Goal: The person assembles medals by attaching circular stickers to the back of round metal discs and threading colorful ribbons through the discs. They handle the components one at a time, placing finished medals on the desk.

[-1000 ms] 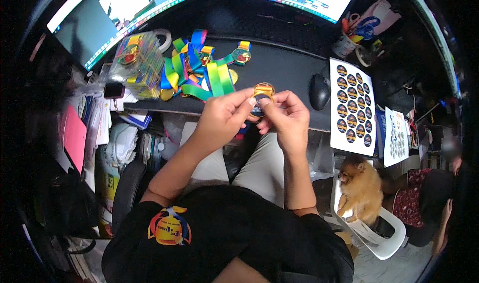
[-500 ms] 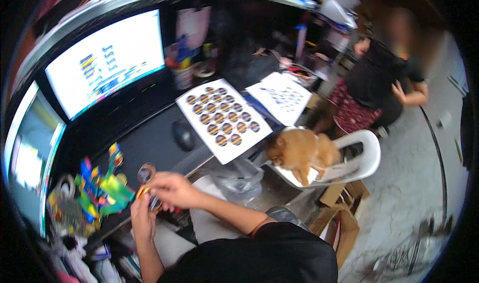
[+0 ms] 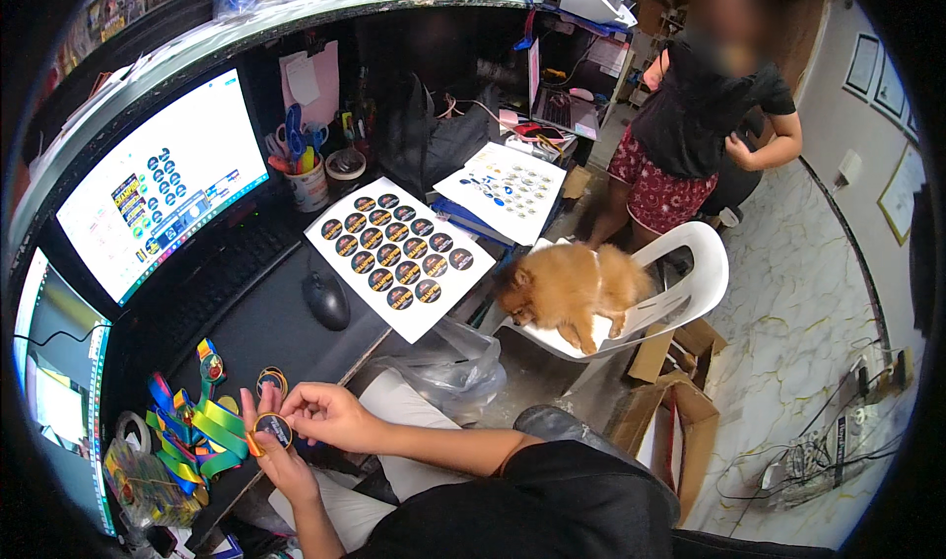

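My left hand [image 3: 286, 468] holds a round medal [image 3: 273, 430] with a gold rim and a dark, printed face, its fingers raised behind the disc. At the medal's right edge, my right hand [image 3: 338, 417] pinches with thumb and fingertips. Just beyond the hands, another round, gold-edged piece [image 3: 272, 380] shows at the desk edge. Left of them lies a heap of medals on green, yellow, blue and red ribbons [image 3: 209, 433]. A white sheet of dark round stickers [image 3: 386, 253] rests on the desk, farther right.
A black mouse [image 3: 326, 301] and a monitor [image 3: 168, 184] stand on the desk. Under its edge hangs a clear plastic bag [image 3: 448, 367]. A brown dog [image 3: 572, 293] lies on a white plastic chair [image 3: 705, 273]; another person [image 3: 695, 115] stands behind it. Cardboard boxes [image 3: 680, 431] sit on the floor.
The view has shifted and sharpened. The medal's dark face now shows between my hands, where fingers mostly covered it before. My left fingers have straightened; my right hand has drawn to its edge.
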A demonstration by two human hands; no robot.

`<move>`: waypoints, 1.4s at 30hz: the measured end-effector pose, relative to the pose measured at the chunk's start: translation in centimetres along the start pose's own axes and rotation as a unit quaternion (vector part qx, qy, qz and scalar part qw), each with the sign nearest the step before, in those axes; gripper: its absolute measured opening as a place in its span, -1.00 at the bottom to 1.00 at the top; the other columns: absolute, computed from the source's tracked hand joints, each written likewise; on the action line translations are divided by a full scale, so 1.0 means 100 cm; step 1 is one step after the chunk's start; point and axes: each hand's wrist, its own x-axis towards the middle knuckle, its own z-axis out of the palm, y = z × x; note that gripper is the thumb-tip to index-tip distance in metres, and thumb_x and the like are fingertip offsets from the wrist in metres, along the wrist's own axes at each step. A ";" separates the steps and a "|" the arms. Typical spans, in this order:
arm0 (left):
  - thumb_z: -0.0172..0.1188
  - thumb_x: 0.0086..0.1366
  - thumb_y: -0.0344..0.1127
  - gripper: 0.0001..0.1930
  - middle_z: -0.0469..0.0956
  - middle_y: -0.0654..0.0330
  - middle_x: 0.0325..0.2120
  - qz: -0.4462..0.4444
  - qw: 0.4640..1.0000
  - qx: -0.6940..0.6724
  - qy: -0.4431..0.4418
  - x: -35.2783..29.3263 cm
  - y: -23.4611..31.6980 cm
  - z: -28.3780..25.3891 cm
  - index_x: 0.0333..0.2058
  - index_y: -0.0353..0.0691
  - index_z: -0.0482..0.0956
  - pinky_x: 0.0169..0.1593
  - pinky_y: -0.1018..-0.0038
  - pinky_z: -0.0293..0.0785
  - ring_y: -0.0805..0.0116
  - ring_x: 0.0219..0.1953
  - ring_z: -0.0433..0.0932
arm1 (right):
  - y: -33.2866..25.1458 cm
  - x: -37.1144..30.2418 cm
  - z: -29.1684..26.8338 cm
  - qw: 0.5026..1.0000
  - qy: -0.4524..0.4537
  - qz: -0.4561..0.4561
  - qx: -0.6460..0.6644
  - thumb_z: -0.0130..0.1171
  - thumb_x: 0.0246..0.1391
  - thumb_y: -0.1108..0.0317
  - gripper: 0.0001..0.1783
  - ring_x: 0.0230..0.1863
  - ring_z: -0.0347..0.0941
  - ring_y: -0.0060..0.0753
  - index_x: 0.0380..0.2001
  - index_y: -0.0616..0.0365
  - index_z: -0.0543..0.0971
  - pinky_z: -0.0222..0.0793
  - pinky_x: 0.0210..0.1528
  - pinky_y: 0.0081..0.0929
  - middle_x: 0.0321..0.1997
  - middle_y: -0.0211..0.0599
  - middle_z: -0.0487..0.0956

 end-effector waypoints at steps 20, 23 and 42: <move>-0.29 0.45 0.04 -0.36 0.13 -0.17 0.25 0.048 0.996 -0.072 0.020 -0.010 0.009 -0.004 0.30 -0.32 -0.04 0.24 0.20 0.22 0.03 0.23 0.25 | -0.029 0.006 -0.001 0.994 -0.036 0.021 -0.104 0.10 0.16 0.38 -0.87 -0.59 0.38 -0.69 -0.41 0.20 0.46 0.33 -0.58 -0.63 -0.54 -0.42 0.46; -0.27 0.45 0.01 -0.38 0.15 -0.18 0.23 -0.042 0.995 -0.091 0.027 -0.016 0.018 -0.005 0.30 -0.32 -0.01 0.20 0.25 0.29 0.02 0.23 0.26 | -0.043 -0.006 -0.070 0.971 -0.134 0.108 -0.168 0.11 0.19 0.35 -0.87 -0.57 0.40 -0.73 -0.32 0.18 0.47 0.35 -0.55 -0.70 -0.49 -0.45 0.49; -0.02 0.16 -0.68 -0.57 0.48 -0.01 -0.14 -0.347 0.899 -0.259 0.058 -0.033 -0.015 0.018 0.02 -0.24 0.30 -0.11 0.36 0.56 0.18 -0.13 0.55 | 0.104 -0.060 -0.321 0.575 -0.008 0.095 -0.812 0.02 -0.01 0.26 -0.35 0.30 0.18 0.01 0.21 0.13 0.29 0.07 0.35 -0.26 0.25 0.02 0.31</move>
